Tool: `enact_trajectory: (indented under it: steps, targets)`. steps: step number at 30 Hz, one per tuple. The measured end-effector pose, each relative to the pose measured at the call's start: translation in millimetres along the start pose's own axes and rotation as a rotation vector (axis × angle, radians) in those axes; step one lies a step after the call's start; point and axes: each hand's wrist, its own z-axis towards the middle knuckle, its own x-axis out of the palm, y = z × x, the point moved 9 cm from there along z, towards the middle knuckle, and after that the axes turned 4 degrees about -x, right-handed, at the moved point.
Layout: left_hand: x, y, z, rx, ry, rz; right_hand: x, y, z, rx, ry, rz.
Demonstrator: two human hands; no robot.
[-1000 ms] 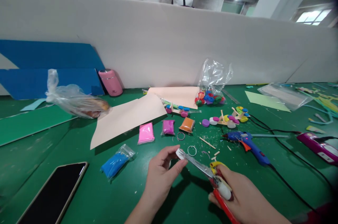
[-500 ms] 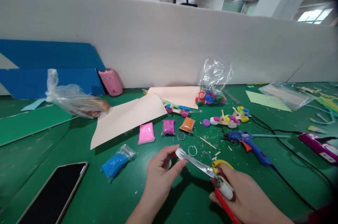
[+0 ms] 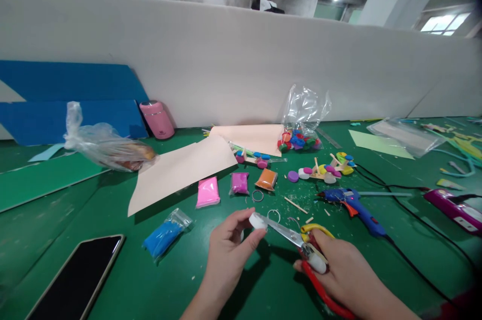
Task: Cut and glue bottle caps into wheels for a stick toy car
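My left hand (image 3: 233, 244) pinches a small white cap (image 3: 257, 220) between thumb and fingers; another white piece (image 3: 242, 235) partly shows behind the fingers. In my right hand (image 3: 339, 264) are scissors (image 3: 286, 232) with a yellow and a red handle, their blade tips touching the cap's right side. A second white cap (image 3: 317, 263) with a light wooden stick is also tucked in this hand, against the scissors' handles. Beyond the hands lie a white ring (image 3: 274, 216), a wooden stick (image 3: 295, 205) and small scraps.
A blue glue gun (image 3: 356, 207) with its cord lies at right, near wheeled stick models (image 3: 327, 172). Clay packs, pink (image 3: 208, 192), purple (image 3: 239, 183), orange (image 3: 266, 179) and blue (image 3: 165, 237), lie ahead and left. A phone (image 3: 77, 280) is at front left; a bag of caps (image 3: 301, 134) stands behind.
The scissors have drawn back slightly from over the white cap to its edge, and their red handle has swung outward. The cap has tilted a little in my left hand.
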Motion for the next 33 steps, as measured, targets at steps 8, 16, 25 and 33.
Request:
enact_trajectory:
  steps: [8,16,25,33]
  targets:
    - [1.9,4,-1,-0.115,0.001,-0.19,-5,-15,1,0.049,-0.109,0.135]
    - [5.2,3,0,-0.148,0.039,-0.246,-5,-10,-1,0.058,-0.064,0.203]
    - [7.4,1,0,-0.114,0.063,-0.239,5,1,-10,0.06,0.091,0.3]
    - [4.0,3,1,-0.12,0.026,-0.206,6,6,-6,0.034,0.112,0.309]
